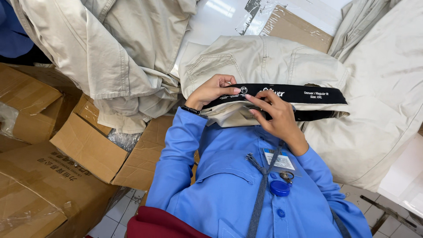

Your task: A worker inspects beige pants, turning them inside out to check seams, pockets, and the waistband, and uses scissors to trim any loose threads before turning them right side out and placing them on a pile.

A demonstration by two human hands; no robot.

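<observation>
Both hands sit on the band (282, 93) across the folded trousers (264, 61). A heap of beige garments (114, 53) crowds the left hand (211, 90); more cloth (379, 101) hems in the right hand (275, 117). Open boxes (88, 145) block the lower left. Bare table (216, 17) lies open beyond the trousers.

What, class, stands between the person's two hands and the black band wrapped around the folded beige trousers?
Nothing visible does. The left hand and the right hand both already rest on the black band at its left end, fingertips touching it, on the folded beige trousers. The other beige garments lie off to the side.
</observation>
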